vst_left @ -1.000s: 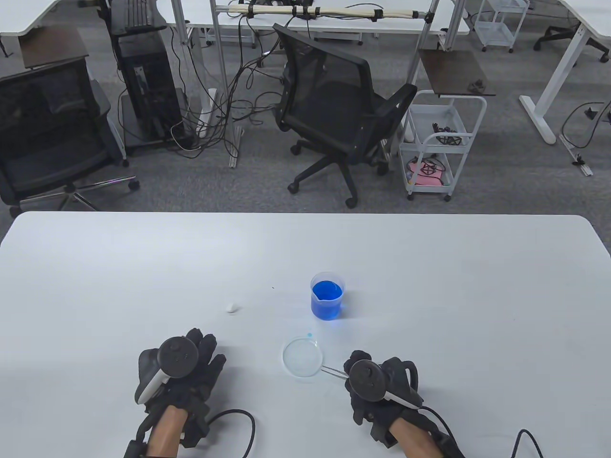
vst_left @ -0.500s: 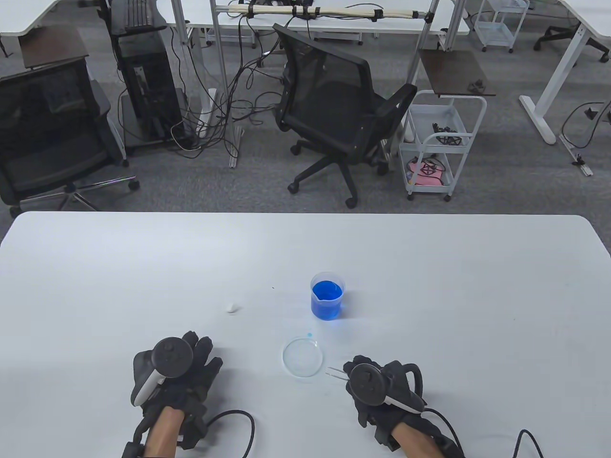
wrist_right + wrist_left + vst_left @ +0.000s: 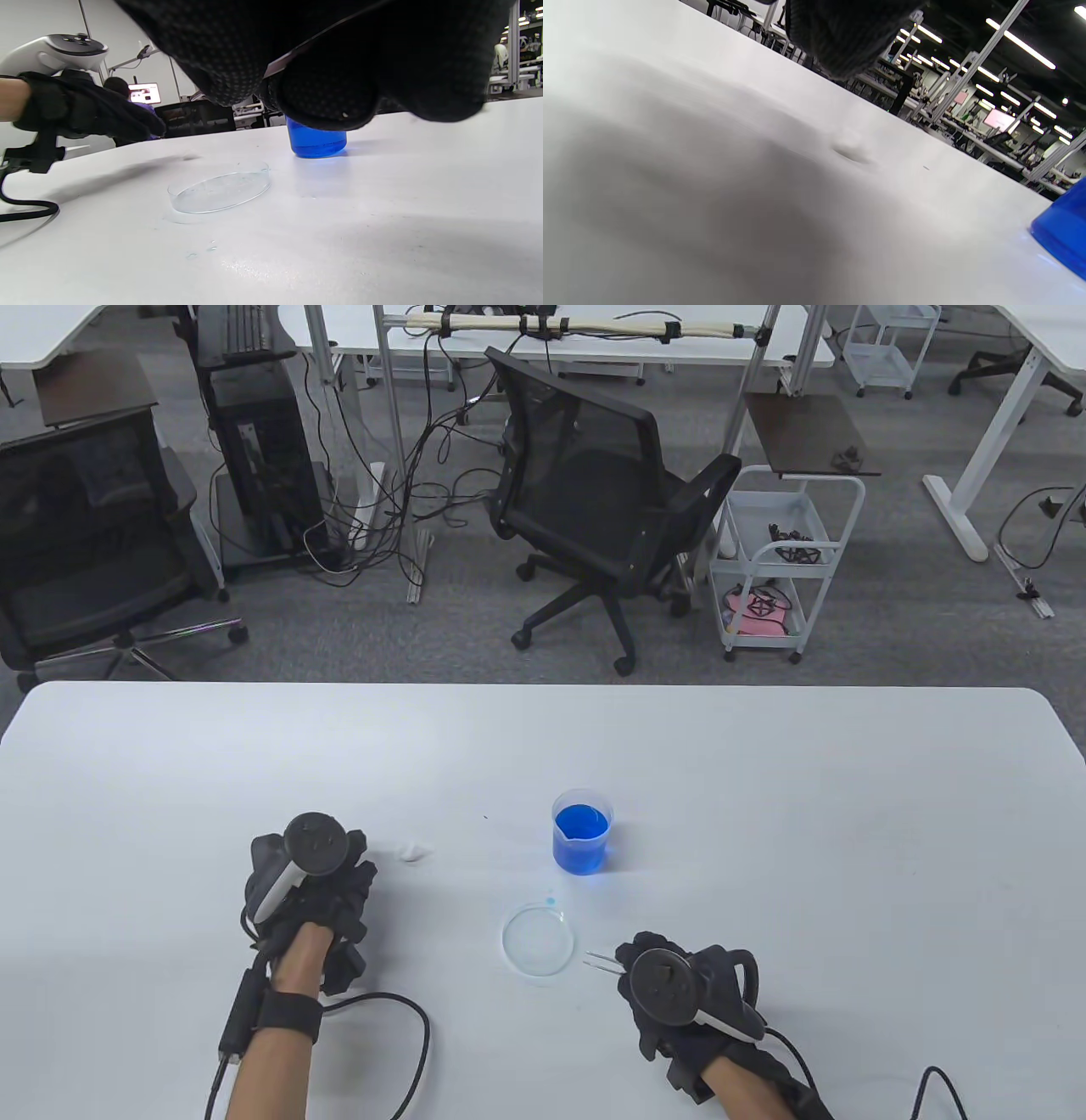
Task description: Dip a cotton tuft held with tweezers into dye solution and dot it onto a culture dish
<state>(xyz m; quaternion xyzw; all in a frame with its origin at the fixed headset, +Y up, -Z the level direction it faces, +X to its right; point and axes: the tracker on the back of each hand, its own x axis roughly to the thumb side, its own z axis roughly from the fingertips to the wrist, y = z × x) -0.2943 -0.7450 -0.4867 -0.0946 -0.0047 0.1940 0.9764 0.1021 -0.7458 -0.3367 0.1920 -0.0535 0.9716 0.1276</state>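
White table (image 3: pixel 764 780), wide, both gloved hands near its front edge. Left hand (image 3: pixel 310 891) sits left of centre, fingers pointing toward the far side; tracker covers the back of it, and the fingers look loosely bent, holding nothing that shows. In the left wrist view only a dark glove tip is seen, blurred, so the finger pose is a best guess. Right hand (image 3: pixel 679 993) lower right, fingers curled round the tweezers (image 3: pixel 601 959), whose two thin tips stick out to the left and stand a little apart with nothing visible between them.

Beaker of blue dye (image 3: pixel 582 830) stands upright mid-table, well beyond the right hand and to the right of the left hand. Culture dish (image 3: pixel 537 940), clear and shallow, lies between beaker and right hand, nearer the hand; tweezer tips are just beside its right rim, not over it. Small blue spot (image 3: pixel 551 900) on the table just beyond the dish. Cotton tuft (image 3: pixel 414 850), small and white, rests on the table just right of the left hand's fingertips, apart from them.
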